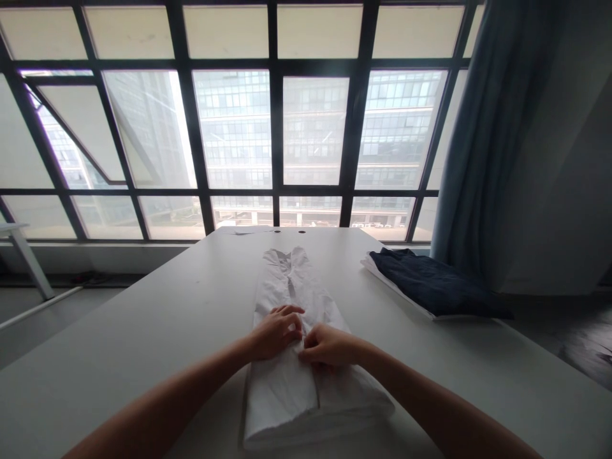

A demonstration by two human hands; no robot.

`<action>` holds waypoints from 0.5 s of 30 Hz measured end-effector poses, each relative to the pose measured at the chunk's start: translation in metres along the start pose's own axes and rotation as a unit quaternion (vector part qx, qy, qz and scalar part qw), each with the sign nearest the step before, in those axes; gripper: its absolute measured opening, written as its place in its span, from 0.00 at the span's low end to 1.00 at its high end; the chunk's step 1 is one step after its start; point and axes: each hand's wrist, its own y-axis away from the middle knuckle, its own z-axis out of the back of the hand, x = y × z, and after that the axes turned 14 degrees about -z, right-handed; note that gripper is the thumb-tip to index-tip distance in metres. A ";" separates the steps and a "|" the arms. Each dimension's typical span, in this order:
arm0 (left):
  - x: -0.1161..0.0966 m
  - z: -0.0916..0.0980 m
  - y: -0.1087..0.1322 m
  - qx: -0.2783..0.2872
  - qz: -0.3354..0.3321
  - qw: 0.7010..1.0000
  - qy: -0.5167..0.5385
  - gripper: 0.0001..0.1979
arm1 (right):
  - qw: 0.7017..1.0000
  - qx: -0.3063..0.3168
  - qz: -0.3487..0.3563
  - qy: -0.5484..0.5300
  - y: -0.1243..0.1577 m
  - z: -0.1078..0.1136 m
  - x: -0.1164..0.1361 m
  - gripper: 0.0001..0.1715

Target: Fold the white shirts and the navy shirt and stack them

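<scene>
A white collared shirt (282, 395) lies folded lengthwise on the white table, its collar at the far end and its front opening running down the middle. My left hand (275, 331) rests on the left side of the front, with fingers bent and the fingertips closed at the opening's edge. Right beside it, my right hand (332, 344) is closed in a pinch on the cloth at the same edge. Both hands are about halfway down the shirt. The fabric under my palms is hidden.
The white table (157, 344) reaches to a large window wall. On its right edge lies a folded dark navy garment (425, 280) over something white. Thin white sheets (246, 230) lie at the far end. A blue-grey curtain (488, 140) hangs at the right.
</scene>
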 end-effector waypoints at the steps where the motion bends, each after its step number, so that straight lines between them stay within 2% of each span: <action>1: 0.004 0.002 0.000 -0.004 0.009 1.000 -0.008 0.08 | 1.000 0.001 -0.011 -0.011 0.000 -0.002 0.001 0.12; 4: 0.022 0.007 0.004 -0.017 0.054 0.998 -0.042 0.20 | 0.999 0.007 -0.035 -0.035 0.003 -0.006 0.007 0.14; 7: 0.040 0.008 0.011 0.034 0.098 0.992 -0.067 0.27 | 0.998 0.009 -0.064 -0.023 0.009 -0.008 0.012 0.14; 11: 0.050 0.004 0.015 0.120 0.129 0.982 -0.074 0.32 | 0.994 0.021 -0.100 0.029 0.018 -0.007 0.017 0.16; 15: 0.052 0.001 0.015 0.130 0.145 0.977 -0.082 0.33 | 0.991 0.025 -0.112 0.069 0.027 -0.001 0.020 0.21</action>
